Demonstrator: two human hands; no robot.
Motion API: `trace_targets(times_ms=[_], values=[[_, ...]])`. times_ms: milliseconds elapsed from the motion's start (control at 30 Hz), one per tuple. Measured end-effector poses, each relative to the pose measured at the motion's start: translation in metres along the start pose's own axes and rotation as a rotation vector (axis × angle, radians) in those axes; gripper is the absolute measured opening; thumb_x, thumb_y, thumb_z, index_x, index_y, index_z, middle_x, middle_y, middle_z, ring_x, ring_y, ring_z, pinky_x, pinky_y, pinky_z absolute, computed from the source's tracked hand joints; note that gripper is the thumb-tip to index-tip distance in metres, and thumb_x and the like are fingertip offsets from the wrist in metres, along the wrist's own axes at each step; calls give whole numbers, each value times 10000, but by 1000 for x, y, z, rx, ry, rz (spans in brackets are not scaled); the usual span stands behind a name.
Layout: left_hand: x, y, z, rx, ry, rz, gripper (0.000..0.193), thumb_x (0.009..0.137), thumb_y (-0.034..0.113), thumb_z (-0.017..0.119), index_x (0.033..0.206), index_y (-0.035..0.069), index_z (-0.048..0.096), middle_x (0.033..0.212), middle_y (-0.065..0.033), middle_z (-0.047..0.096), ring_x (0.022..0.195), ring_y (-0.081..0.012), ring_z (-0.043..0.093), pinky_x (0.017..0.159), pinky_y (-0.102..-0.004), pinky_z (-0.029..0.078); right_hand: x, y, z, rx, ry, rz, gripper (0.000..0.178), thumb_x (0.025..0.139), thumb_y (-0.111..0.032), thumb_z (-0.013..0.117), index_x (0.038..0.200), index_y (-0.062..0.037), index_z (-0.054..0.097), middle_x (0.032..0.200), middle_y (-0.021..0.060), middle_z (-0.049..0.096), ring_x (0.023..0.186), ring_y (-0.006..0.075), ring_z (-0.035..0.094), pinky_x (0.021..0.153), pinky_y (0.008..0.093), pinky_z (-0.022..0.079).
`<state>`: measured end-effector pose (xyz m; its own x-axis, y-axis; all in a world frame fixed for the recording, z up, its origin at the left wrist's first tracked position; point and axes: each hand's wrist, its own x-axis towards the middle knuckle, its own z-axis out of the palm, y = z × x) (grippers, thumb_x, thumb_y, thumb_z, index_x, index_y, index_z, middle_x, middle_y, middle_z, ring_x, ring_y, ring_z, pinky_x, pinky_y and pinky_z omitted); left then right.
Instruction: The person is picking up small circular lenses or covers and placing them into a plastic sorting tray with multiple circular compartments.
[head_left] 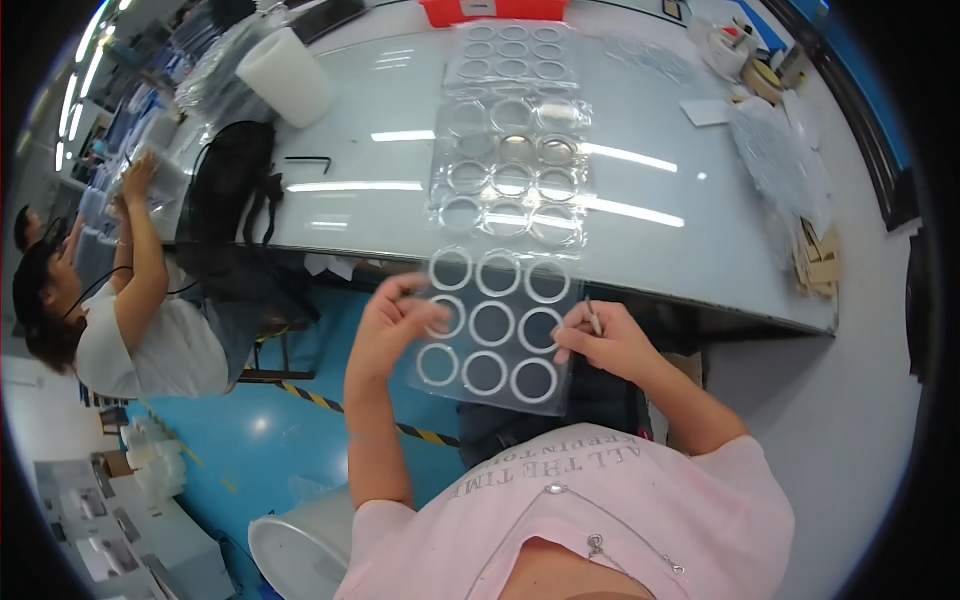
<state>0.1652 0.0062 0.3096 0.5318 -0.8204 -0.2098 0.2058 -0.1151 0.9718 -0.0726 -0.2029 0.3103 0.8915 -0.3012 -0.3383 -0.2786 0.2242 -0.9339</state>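
A clear plastic sheet with several white rings (491, 347) in rows hangs in front of me, just off the table's near edge. My left hand (392, 325) is closed at its left edge, thumb over the front and fingers partly hidden. On the opposite edge, my right hand (606, 335) pinches the sheet between thumb and fingers. A thin pen-like tool (593, 318) sticks up from that same hand; its kind is too small to make out. Beyond the held sheet, more clear ring sheets (513, 180) lie in a column on the table.
The pale glossy table (370, 215) stretches ahead. On it are a white foam roll (285, 77), a hex key (310, 160), a red bin (492, 10), tape rolls (762, 80) and a clear plastic pile (775, 165). A black bag (230, 190) and a co-worker (150, 335) are at left; a white bucket (300, 540) stands below.
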Motion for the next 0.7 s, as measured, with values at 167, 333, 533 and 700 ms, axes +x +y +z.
trace_targets(times_ms=[167,333,533,700], values=[[26,6,33,-130,142,127,559,875,28,639,1385,-10,413,889,-125,706,741,-123,667,642,-208,519,-13,17,1,69,-149,-22,139,897,-148,690,849,-34,624,764,52,709,561,30,535,466,197,342],[20,-5,20,53,21,72,561,872,10,624,1401,19,437,871,-99,698,689,-117,656,594,-208,508,-22,-15,-10,-410,-246,105,255,856,-205,736,784,1,604,751,79,688,705,94,645,621,245,470],[18,3,22,74,-12,36,573,868,18,633,1409,53,449,855,-86,694,687,-117,658,565,-215,504,-11,-37,-10,-540,88,-126,197,859,-161,716,854,1,605,702,44,551,630,121,477,607,271,419],[23,14,15,80,-80,-53,606,869,31,640,1432,68,420,839,-78,700,693,-112,662,565,-204,493,19,-41,12,-751,218,-687,203,908,-57,617,1105,-64,662,823,44,574,646,208,556,635,293,457]])
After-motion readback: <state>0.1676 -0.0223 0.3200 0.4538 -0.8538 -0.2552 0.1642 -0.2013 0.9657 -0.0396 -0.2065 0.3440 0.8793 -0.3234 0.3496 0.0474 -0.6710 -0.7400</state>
